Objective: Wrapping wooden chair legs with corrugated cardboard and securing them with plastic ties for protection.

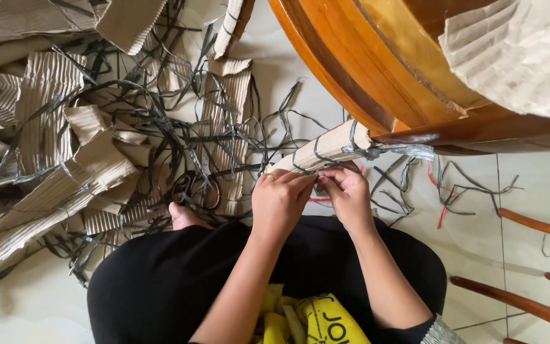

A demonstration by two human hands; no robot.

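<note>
Pinching the strap (318,167) on the wrapped leg (323,151), both hands, left (279,200) and right (346,194), are closing tight; I'm judging small pulls near the knot safest.

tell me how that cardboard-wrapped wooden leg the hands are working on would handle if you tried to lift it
The cardboard-wrapped leg is probably rigid; it runs straight into the polished wooden furniture. Likely heavy, being joined to that large piece. The cardboard wrap may slip, since the dark straps look loosened where the left hand and right hand pick at them.
</note>
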